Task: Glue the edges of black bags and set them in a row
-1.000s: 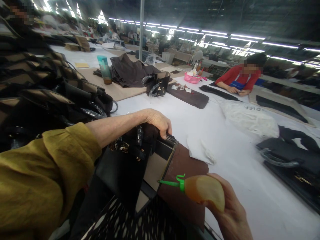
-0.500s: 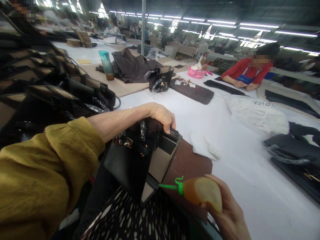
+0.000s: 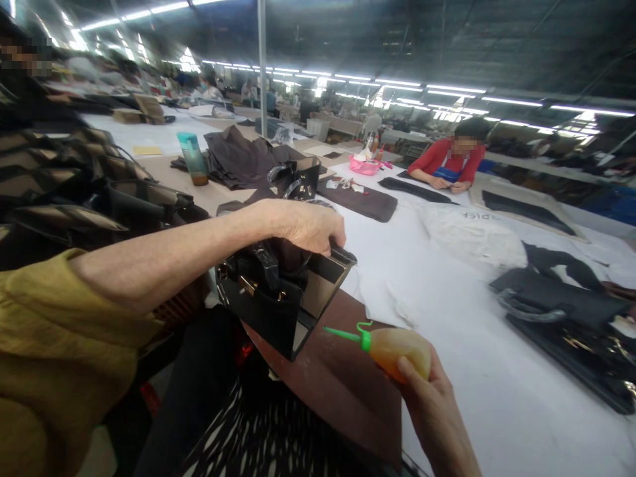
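A black handbag (image 3: pixel 263 301) with gold fittings and plastic-wrapped handles is tilted over a brown sheet (image 3: pixel 348 371) at the table edge. Its beige-lined side faces right. My left hand (image 3: pixel 311 228) reaches over the bag and grips its upper rim, fingers closed. In my right hand (image 3: pixel 430 381) is a squeeze bottle (image 3: pixel 402 351) of amber liquid, with a green nozzle and a green cap strap. The nozzle points left, its tip apart from the bag's lower corner.
Several black bags (image 3: pixel 74 192) are stacked at left. A teal bottle (image 3: pixel 193 159), a pink basket (image 3: pixel 364 164) and a white plastic bag (image 3: pixel 470 235) lie on the white table (image 3: pixel 497 371). More black bags (image 3: pixel 561 318) lie right. A person in red (image 3: pixel 447 162) sits opposite.
The squeeze bottle's nozzle has come away from the bag's edge. My left hand has shifted the bag, exposing more of the brown sheet beneath. The camera view has turned slightly right.
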`<state>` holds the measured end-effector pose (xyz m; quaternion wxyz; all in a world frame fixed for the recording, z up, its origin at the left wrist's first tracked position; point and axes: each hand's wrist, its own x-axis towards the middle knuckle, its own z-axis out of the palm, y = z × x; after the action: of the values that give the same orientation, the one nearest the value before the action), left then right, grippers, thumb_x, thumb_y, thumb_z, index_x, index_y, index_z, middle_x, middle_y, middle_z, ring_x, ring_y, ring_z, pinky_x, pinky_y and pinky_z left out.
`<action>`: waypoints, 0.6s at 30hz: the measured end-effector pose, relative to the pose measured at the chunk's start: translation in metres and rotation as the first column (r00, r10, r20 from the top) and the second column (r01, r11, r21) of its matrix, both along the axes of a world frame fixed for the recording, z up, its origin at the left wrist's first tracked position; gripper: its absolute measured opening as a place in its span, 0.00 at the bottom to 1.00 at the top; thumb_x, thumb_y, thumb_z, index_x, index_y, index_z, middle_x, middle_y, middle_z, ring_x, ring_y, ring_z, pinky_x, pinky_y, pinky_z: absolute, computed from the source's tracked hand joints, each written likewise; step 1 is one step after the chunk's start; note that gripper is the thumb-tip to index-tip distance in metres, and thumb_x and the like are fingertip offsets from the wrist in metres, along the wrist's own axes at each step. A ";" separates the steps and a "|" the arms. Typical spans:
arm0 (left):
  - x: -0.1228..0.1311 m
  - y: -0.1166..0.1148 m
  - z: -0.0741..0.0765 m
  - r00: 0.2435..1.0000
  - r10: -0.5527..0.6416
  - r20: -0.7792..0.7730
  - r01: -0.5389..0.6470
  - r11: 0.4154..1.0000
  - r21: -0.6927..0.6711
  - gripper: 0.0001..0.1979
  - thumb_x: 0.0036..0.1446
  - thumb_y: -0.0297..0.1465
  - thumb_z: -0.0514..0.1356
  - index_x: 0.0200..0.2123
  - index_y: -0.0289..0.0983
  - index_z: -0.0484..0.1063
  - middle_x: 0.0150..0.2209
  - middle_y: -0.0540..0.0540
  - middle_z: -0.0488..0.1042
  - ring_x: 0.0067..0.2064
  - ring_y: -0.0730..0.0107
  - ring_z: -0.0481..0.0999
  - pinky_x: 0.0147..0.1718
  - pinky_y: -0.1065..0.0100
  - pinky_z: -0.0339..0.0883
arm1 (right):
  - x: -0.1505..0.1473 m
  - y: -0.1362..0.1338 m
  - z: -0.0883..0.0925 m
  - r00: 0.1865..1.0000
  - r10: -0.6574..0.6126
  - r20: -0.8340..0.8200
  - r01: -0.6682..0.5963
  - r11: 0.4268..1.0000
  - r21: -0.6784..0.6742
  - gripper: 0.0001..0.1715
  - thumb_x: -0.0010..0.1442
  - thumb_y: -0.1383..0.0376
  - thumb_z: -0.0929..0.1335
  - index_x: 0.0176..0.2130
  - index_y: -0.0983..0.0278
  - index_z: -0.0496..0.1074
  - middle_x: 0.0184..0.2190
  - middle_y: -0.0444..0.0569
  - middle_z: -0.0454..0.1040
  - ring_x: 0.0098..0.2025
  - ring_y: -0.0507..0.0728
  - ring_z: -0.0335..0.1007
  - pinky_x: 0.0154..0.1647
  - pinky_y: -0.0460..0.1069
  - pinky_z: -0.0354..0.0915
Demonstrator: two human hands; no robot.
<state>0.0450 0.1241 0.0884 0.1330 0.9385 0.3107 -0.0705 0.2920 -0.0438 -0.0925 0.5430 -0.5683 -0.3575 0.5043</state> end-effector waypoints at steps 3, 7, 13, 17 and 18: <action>0.004 -0.012 -0.008 0.999 0.005 -0.048 0.003 0.987 0.161 0.11 0.50 0.28 0.55 0.36 0.39 0.75 0.27 0.48 0.74 0.30 0.68 0.70 0.25 0.70 0.57 | 0.001 0.014 -0.004 1.000 -0.013 -0.026 0.013 1.000 0.017 0.33 0.45 0.55 0.73 0.49 0.59 0.63 0.36 0.46 0.73 0.35 0.59 0.69 0.33 0.51 0.68; 0.006 -0.025 -0.022 0.993 0.049 -0.108 -0.019 0.963 0.268 0.10 0.53 0.29 0.54 0.37 0.39 0.73 0.33 0.44 0.75 0.34 0.62 0.73 0.26 0.69 0.58 | -0.002 0.025 -0.010 1.000 0.018 0.019 -0.019 0.999 0.049 0.29 0.48 0.56 0.72 0.48 0.59 0.63 0.36 0.44 0.72 0.37 0.58 0.68 0.36 0.50 0.67; 0.010 -0.035 -0.038 0.986 0.059 -0.155 -0.010 0.953 0.302 0.10 0.53 0.27 0.53 0.39 0.36 0.69 0.36 0.42 0.73 0.34 0.57 0.75 0.27 0.65 0.63 | -0.016 0.037 -0.013 0.991 0.012 0.133 -0.026 0.995 0.100 0.30 0.48 0.57 0.72 0.49 0.58 0.62 0.38 0.45 0.70 0.38 0.61 0.67 0.34 0.51 0.68; 0.006 -0.037 -0.055 0.995 0.038 -0.097 0.001 0.928 0.372 0.09 0.55 0.27 0.53 0.40 0.36 0.68 0.35 0.43 0.72 0.35 0.57 0.74 0.29 0.63 0.65 | -0.019 0.049 -0.021 0.970 -0.051 0.236 0.012 0.987 0.161 0.31 0.47 0.56 0.71 0.49 0.59 0.63 0.39 0.46 0.70 0.39 0.61 0.67 0.36 0.52 0.68; 0.004 -0.037 -0.060 0.996 0.039 -0.084 -0.003 0.923 0.386 0.09 0.55 0.27 0.53 0.40 0.36 0.67 0.35 0.43 0.72 0.35 0.58 0.74 0.30 0.63 0.65 | -0.019 0.052 -0.024 0.962 -0.060 0.265 0.015 0.986 0.167 0.31 0.47 0.56 0.71 0.49 0.59 0.63 0.38 0.46 0.71 0.38 0.61 0.67 0.36 0.53 0.68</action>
<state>0.0490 0.0873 0.0286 -0.0673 0.9388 0.3342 -0.0489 0.2726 0.0077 -0.1164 0.5435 -0.5919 -0.4573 0.3810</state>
